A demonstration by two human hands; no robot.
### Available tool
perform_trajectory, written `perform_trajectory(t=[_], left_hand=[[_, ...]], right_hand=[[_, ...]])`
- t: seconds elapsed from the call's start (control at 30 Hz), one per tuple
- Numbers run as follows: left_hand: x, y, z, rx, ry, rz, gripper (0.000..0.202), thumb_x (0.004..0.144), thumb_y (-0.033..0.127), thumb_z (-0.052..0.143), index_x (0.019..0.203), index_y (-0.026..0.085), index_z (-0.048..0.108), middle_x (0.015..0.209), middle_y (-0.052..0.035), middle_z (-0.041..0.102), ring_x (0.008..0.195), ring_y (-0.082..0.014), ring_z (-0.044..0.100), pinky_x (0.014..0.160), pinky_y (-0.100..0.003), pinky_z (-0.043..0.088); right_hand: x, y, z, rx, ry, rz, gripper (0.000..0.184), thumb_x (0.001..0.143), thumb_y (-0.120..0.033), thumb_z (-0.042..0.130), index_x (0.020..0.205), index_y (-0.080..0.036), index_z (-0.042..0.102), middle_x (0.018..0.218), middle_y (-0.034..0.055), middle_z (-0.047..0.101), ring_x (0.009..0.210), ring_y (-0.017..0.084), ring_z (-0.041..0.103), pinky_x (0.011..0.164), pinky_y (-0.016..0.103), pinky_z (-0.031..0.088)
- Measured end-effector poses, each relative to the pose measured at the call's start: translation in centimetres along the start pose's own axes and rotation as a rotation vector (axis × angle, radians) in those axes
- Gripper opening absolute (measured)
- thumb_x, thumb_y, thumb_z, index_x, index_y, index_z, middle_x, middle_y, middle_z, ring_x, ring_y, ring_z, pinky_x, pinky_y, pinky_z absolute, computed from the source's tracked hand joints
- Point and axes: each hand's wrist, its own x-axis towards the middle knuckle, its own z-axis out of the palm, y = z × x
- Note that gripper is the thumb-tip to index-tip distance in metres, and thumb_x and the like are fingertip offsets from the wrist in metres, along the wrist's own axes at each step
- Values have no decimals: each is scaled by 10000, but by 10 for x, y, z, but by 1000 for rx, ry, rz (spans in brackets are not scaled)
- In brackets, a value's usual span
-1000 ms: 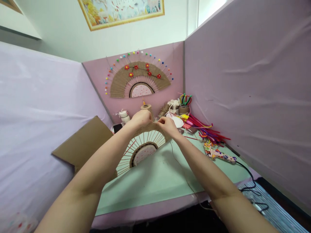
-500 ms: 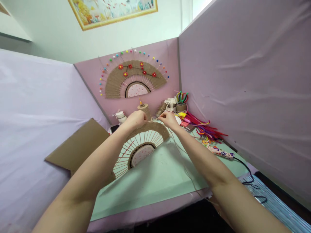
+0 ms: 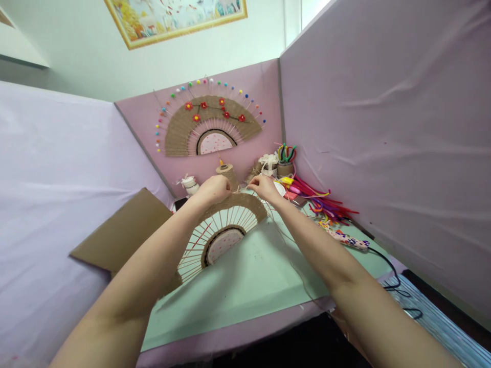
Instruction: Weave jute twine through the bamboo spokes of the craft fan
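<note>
A half-round fan (image 3: pixel 249 204) of thin sticks, with a woven brown twine band and a pink patterned centre, lies on the pale green sheet. At its far edge my left hand (image 3: pixel 217 188) is closed, fingertips at the band's rim; what exactly they grip is partly hidden. Just to the right, my right hand (image 3: pixel 264 186) pinches thin twine above the same rim. A loose length of twine (image 3: pixel 295 266) trails from the fan's right side over the sheet to the near table edge.
Behind my hands stand a twine spool (image 3: pixel 227 175) and a white bottle (image 3: pixel 190 185). Coloured pipe cleaners (image 3: pixel 318 197) and a flower-patterned corded tool (image 3: pixel 351 240) lie to the right. Brown cardboard (image 3: pixel 118 230) leans left. A finished fan (image 3: pixel 176 128) is pinned on the back panel.
My right hand has shifted very slightly left, toward my left hand. The view has moved a little; the fan and my left hand stay nearly in place.
</note>
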Motion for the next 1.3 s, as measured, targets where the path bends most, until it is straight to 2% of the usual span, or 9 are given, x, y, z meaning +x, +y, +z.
perform_trajectory(t=[0.2,0.37,0.5,0.73,0.87,1.07,1.3], left_hand=[[4,-1,-1,-2,-6,-34,264,740,243,581,953,190,727,965,-71,721,837,-199,635,685,-254,426],[15,-1,0,4,-51,12,398,716,285,608,1096,206,692,1009,-62,720,883,-208,647,718,-249,451],[33,9,-1,36,-130,59,409,679,285,641,1073,206,717,986,-60,726,872,-200,644,736,-232,453],[70,36,5,118,-282,118,295,649,264,660,902,153,763,807,-61,726,732,-171,622,648,-224,440],[81,33,11,124,-310,158,271,636,222,670,883,179,772,824,-39,735,739,-155,615,627,-203,427],[83,22,17,135,-288,164,311,658,260,666,933,153,764,854,-56,737,712,-154,602,601,-211,412],[86,22,19,131,-277,172,320,649,279,675,921,137,765,856,-62,737,715,-162,593,595,-219,405]], right_hand=[[-21,-3,3,-90,62,33,96,785,-228,616,780,-199,707,861,43,721,849,191,614,787,305,397],[-37,1,9,-54,66,58,116,812,-258,603,788,-201,701,847,32,726,809,177,626,759,288,412],[-39,6,15,0,62,85,120,812,-274,607,784,-200,696,807,19,724,763,159,629,723,266,423],[-38,11,18,65,68,113,141,812,-290,593,787,-197,697,779,10,713,751,151,627,700,251,435],[-40,21,12,76,48,114,132,811,-288,604,791,-199,699,798,10,717,763,152,627,704,252,437],[-37,42,1,45,52,178,115,812,-283,613,812,-205,697,807,12,712,783,160,624,725,262,432],[-27,44,3,6,43,227,123,800,-301,631,813,-207,708,823,24,716,793,173,621,738,280,424]])
